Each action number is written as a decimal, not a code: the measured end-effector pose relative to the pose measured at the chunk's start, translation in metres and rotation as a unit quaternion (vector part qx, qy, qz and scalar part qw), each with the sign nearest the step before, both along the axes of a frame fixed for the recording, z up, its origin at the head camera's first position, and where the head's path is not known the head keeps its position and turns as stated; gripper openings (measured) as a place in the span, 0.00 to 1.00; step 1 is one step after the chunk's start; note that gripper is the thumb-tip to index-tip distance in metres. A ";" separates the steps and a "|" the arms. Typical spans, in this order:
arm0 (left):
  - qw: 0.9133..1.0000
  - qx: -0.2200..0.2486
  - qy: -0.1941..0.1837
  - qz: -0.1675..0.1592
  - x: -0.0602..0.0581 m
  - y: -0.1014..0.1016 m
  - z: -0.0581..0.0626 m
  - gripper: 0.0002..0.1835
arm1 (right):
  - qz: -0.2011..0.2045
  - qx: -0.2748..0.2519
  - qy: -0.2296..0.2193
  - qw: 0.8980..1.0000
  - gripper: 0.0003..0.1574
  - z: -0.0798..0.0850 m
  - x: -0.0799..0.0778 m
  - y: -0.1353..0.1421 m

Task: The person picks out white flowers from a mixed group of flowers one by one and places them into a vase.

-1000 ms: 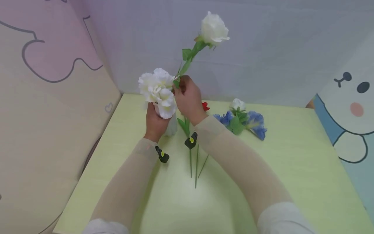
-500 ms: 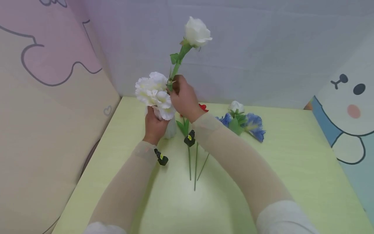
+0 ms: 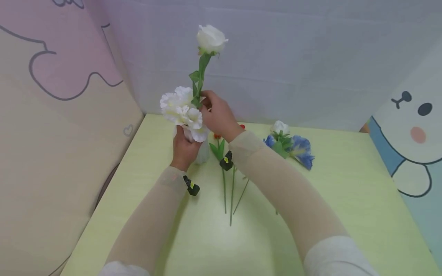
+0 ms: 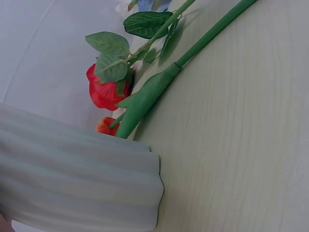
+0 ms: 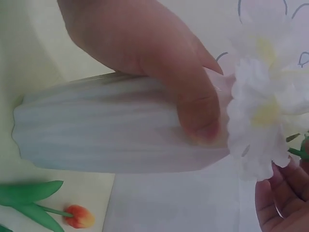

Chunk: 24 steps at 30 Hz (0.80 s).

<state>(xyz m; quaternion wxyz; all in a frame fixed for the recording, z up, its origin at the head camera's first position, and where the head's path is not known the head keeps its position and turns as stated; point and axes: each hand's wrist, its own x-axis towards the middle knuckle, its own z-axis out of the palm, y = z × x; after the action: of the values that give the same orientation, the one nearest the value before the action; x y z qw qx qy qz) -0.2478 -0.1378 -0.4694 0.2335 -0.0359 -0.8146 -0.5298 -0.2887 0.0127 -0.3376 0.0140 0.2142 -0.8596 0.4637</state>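
Note:
My left hand [image 3: 184, 151] grips the white fluted vase [image 3: 203, 151] near its neck, and the vase stands upright on the table. In the right wrist view the thumb [image 5: 200, 113] lies across the vase wall. Ruffled white flowers [image 3: 181, 109] fill the vase's mouth. Behind and above them a long-stemmed white rose [image 3: 211, 39] stands almost upright. My right hand [image 3: 221, 117] pinches its green stem [image 3: 198, 82] just right of the ruffled flowers. The stem's lower end is hidden by petals and fingers, so I cannot tell whether it is inside the vase.
An orange tulip [image 5: 79, 216] and a red rose [image 4: 104, 89] lie beside the vase, stems pointing toward me. Further right on the table [image 3: 345, 191] lie a blue flower [image 3: 301, 149] and another white rose [image 3: 280, 127]. A pale wall [image 3: 276, 69] closes the back.
My right hand has shifted slightly left, and the rose has swung left from a rightward lean to nearly upright. My left hand and the vase stay about where they were.

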 end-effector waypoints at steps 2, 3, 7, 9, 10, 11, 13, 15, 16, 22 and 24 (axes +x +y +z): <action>1.000 -0.002 -0.010 0.004 0.000 0.000 0.000 0.38 | -0.007 -0.011 0.002 1.000 0.25 0.002 0.000 0.001; 1.000 -0.005 -0.017 0.007 0.001 0.001 0.000 0.37 | -0.012 -0.015 0.003 1.000 0.24 0.002 0.000 0.001; 0.999 -0.004 -0.034 0.014 0.001 0.001 0.000 0.36 | -0.027 -0.046 -0.012 0.999 0.21 0.004 -0.001 0.002; 0.999 -0.006 -0.031 0.016 0.001 0.001 0.000 0.36 | -0.031 -0.078 -0.033 0.996 0.19 0.005 -0.001 0.004; 0.999 -0.006 -0.027 0.016 0.001 0.001 0.000 0.36 | -0.034 -0.091 -0.041 0.994 0.19 0.005 -0.002 0.004; 1.000 -0.006 -0.023 0.016 0.001 0.001 0.000 0.36 | -0.036 -0.103 -0.046 0.993 0.19 0.005 -0.003 0.005; 1.000 -0.007 -0.016 0.015 0.001 0.001 0.000 0.37 | -0.035 -0.126 -0.056 0.990 0.19 0.004 -0.006 0.007; 1.000 -0.005 -0.009 0.013 0.001 0.001 0.000 0.38 | -0.039 -0.134 -0.059 0.988 0.18 0.005 -0.008 0.008; 1.000 -0.004 -0.005 0.011 0.001 0.001 0.000 0.38 | -0.042 -0.134 -0.056 0.988 0.18 0.005 -0.009 0.009; 1.000 0.000 0.008 0.006 0.000 0.001 -0.002 0.38 | -0.037 -0.126 -0.048 0.990 0.16 0.006 -0.011 0.012; 1.000 0.001 0.011 0.006 0.000 0.001 -0.002 0.37 | -0.033 -0.123 -0.048 0.991 0.14 0.005 -0.010 0.012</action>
<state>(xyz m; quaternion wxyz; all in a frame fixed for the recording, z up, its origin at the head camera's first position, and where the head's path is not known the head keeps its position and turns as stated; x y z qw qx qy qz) -0.2479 -0.1364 -0.4710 0.2453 -0.0367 -0.8115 -0.5291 -0.2990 0.0250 -0.3322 0.0137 0.1601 -0.8024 0.5747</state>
